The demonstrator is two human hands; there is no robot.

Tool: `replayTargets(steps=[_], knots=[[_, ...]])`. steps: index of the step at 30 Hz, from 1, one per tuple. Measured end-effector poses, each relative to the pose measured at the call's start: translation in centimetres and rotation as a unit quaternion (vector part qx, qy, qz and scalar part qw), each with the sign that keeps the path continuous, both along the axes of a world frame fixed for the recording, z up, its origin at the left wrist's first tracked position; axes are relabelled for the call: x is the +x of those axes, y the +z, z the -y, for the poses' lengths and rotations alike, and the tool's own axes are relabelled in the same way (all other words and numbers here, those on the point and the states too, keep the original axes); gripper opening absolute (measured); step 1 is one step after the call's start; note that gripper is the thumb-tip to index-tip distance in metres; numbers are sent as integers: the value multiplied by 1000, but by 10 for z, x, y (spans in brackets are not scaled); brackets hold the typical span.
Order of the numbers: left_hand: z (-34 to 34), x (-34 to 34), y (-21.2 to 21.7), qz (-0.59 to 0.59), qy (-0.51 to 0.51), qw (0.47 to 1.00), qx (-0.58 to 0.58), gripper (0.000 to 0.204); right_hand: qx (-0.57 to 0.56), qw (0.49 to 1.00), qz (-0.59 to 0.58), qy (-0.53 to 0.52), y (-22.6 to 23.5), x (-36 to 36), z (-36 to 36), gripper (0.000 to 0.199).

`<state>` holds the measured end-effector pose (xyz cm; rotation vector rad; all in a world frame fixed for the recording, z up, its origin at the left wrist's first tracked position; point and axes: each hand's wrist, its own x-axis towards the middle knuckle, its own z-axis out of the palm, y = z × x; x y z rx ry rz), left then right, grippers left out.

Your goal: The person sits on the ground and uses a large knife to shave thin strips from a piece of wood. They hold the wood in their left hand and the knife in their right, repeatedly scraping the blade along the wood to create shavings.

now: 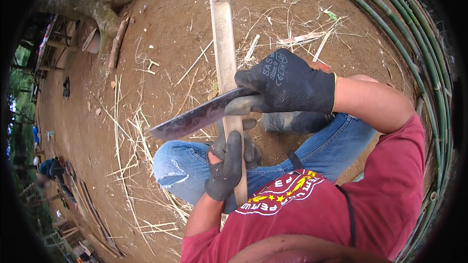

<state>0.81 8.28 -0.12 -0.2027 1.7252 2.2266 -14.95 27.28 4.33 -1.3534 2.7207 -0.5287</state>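
Observation:
A long split bamboo piece [225,39] runs from the top of the head view down to my lap, its pale hollow inner side showing with a node near the far end. My left hand [227,163], in a dark glove torn at the palm, is closed round its near part. In my right hand [287,83], also in a black glove, is a machete [192,117]. Its dark blade slants across the bamboo toward the left, just above my left hand. The fingers of my right hand are wrapped round the handle, which is mostly hidden.
Pale bamboo shavings [131,139] litter the brown soil on the left and beyond my right hand. Long green bamboo poles [429,44] curve along the right side. A tree trunk [80,0] stands at the far left. Another person [51,168] is at the left edge.

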Motion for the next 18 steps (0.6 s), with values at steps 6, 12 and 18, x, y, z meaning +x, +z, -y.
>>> replayTargets(steps=[6, 12, 18], knots=[[0, -1, 8, 12, -5, 1000, -10, 50, -72, 968, -92, -221, 27, -84, -27, 68], [0, 1, 10, 16, -22, 1000, -9, 47, -157, 930, 52, -328, 93, -114, -33, 64], [-2, 1, 2, 13, -10, 1000, 11, 45, -28, 984, -111, -136, 43, -90, -28, 58]])
